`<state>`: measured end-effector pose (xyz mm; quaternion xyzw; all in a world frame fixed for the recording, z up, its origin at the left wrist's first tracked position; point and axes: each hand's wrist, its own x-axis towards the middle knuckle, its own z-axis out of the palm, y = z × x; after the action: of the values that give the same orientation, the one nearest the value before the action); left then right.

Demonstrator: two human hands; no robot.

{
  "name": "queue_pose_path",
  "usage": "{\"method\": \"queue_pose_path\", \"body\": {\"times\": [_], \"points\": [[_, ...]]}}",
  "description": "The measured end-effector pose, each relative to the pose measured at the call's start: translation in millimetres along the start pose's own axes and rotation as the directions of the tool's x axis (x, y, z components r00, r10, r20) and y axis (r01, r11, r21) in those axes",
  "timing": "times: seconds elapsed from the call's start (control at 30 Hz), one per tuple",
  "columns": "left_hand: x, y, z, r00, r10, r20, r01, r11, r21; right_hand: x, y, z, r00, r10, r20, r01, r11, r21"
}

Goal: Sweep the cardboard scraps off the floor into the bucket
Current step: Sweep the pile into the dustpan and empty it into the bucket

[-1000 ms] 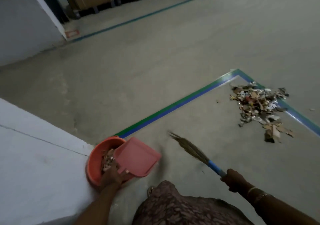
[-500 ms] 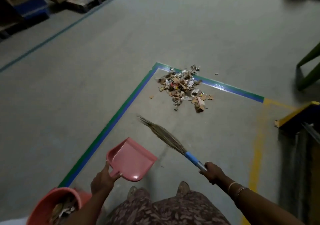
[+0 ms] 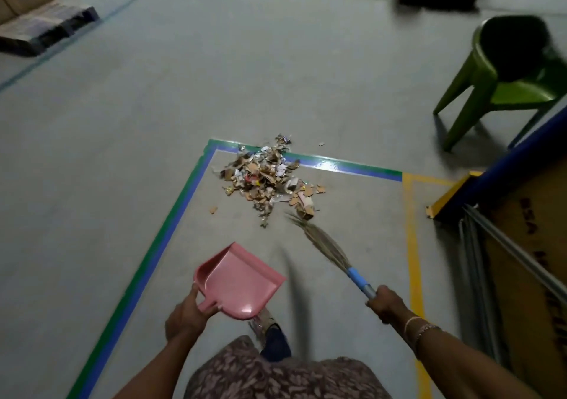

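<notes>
The big grey floor (image 3: 276, 76) has a green chair (image 3: 503, 85) on the right. The cardboard scraps (image 3: 267, 177) lie in a heap on the floor, in the corner of the green and blue tape (image 3: 352, 168). The broom (image 3: 322, 242) points at the heap. Its tips may touch the nearest scraps, but it is blurry. The pink dustpan (image 3: 242, 282) is apart from the heap. The left hand (image 3: 187, 315) has its fingers curled round the dustpan's handle. The right hand (image 3: 388, 305) has its fingers wrapped round the broom's stick.

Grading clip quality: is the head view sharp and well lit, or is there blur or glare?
Head view: dim, flat light overall; scraps and dustpan read clearly; the chair at upper right is smeared by motion blur; a blurred dark streak lies left of the broom; a small glare patch sits on the tape right of the scraps.
</notes>
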<state>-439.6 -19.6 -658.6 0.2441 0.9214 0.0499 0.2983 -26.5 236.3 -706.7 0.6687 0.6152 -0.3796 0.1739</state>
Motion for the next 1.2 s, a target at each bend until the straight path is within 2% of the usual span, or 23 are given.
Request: {"method": "queue_pose_path", "body": {"times": [0.13,0.27,0.5,0.73,0.87,1.0,1.2], "points": [[59,33,-13,0.999,0.033,-0.01,-0.033,0.999,-0.026,28,-47,-49,0.997,0.044,-0.063,-0.04,0.998,0.057],[101,55,-25,1.0,0.028,-0.005,-0.028,1.0,-0.011,58,-96,-76,0.994,0.013,-0.104,-0.005,0.997,0.071],[146,60,-58,0.994,-0.105,-0.042,0.107,0.993,0.048,107,-193,-72,0.99,-0.131,0.057,0.13,0.991,0.007],[181,39,-95,0.953,-0.301,-0.038,0.303,0.951,0.057,182,-323,-32,0.915,-0.307,0.262,0.333,0.941,-0.06],[195,43,-124,0.926,-0.373,-0.053,0.377,0.922,0.088,238,-397,3,0.881,-0.303,0.362,0.382,0.909,-0.168],[226,50,-136,0.9,-0.432,-0.056,0.435,0.899,0.053,272,-476,23,0.85,-0.299,0.434,0.396,0.906,-0.15],[283,75,-108,0.873,-0.486,-0.039,0.487,0.873,0.028,330,-530,37,0.884,-0.269,0.382,0.351,0.922,-0.163]]}}
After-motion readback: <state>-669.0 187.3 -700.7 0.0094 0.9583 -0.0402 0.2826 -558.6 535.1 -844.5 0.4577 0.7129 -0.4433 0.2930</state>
